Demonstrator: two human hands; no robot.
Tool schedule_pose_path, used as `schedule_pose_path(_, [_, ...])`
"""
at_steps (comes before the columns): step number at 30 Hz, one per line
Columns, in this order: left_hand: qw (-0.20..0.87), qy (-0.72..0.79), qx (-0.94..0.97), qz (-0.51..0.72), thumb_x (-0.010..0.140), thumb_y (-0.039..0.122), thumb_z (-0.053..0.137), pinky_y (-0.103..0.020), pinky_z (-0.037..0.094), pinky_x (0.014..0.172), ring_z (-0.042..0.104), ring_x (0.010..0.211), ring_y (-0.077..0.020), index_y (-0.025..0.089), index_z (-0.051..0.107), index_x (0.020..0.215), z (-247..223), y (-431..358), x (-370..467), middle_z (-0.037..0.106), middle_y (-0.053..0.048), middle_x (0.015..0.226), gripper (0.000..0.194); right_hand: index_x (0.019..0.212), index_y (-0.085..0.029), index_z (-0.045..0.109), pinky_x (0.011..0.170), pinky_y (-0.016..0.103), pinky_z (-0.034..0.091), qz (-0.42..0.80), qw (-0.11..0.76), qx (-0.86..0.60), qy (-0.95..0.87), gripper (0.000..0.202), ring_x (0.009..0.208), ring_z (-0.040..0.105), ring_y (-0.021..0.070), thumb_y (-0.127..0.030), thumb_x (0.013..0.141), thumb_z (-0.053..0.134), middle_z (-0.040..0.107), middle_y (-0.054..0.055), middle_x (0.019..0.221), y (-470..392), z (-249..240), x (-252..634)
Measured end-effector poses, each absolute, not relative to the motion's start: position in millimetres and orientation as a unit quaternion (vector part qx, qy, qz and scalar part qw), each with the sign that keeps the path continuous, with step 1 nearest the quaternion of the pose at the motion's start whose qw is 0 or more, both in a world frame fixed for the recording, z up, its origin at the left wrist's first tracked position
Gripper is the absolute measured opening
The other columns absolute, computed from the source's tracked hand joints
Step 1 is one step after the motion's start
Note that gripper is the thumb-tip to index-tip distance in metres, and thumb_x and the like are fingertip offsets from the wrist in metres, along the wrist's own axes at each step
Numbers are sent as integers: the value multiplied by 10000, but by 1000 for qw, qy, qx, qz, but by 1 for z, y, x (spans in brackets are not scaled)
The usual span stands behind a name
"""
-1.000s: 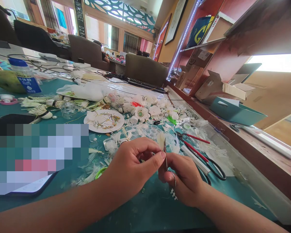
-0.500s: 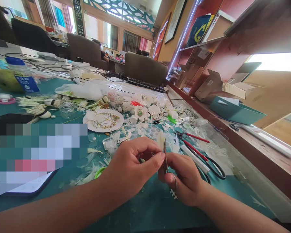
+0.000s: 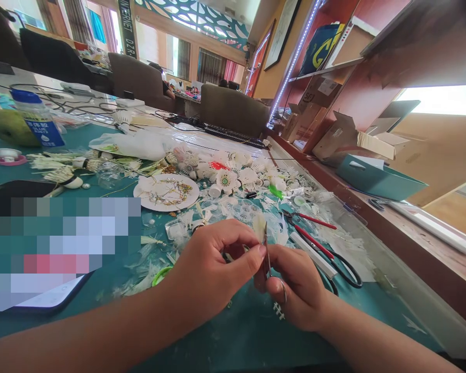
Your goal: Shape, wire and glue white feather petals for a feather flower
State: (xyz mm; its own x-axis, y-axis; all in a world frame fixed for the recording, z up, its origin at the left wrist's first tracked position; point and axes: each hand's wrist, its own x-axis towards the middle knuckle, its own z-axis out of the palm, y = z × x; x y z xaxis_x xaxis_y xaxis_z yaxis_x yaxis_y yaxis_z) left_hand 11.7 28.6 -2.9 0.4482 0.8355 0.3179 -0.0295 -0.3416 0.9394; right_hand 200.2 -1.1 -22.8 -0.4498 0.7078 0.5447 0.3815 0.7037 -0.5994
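Near the centre of the head view, my left hand (image 3: 221, 264) pinches a small pale feather (image 3: 259, 227) between thumb and fingers; its tip stands up above them. My right hand (image 3: 295, 282) is closed round small metal scissors (image 3: 266, 248), their blades pointing up beside the feather and one finger loop at my thumb. The two hands touch or nearly touch. Beyond them lie white feather flowers (image 3: 226, 178) and a white plate (image 3: 194, 192) with thin golden bits on it. Cut feather scraps (image 3: 149, 269) are scattered left of my hands.
Red-handled pliers (image 3: 314, 242) and black-handled scissors (image 3: 355, 274) lie right of my hands. At the left are a glue bottle (image 3: 42, 124), a green fruit (image 3: 3, 127) and a partly blurred phone (image 3: 58, 298). Cardboard boxes (image 3: 339, 137) stand at the right. Another person sits far back.
The feather between my fingers leans slightly differently beside the scissor blades. Both hands have otherwise kept nearly the same place and grip.
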Motion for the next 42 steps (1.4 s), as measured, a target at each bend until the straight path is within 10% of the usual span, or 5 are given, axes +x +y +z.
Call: schedule_pose_path(42, [498, 313, 693, 419, 869, 240, 628, -252, 446, 595, 548, 659, -126, 208, 695, 725, -3, 30, 12, 619, 34, 719, 163, 802, -214, 515, 509, 241, 367, 215, 408, -341, -819, 463, 527, 455, 106, -603, 1044, 454, 521, -35, 633, -1, -24, 201])
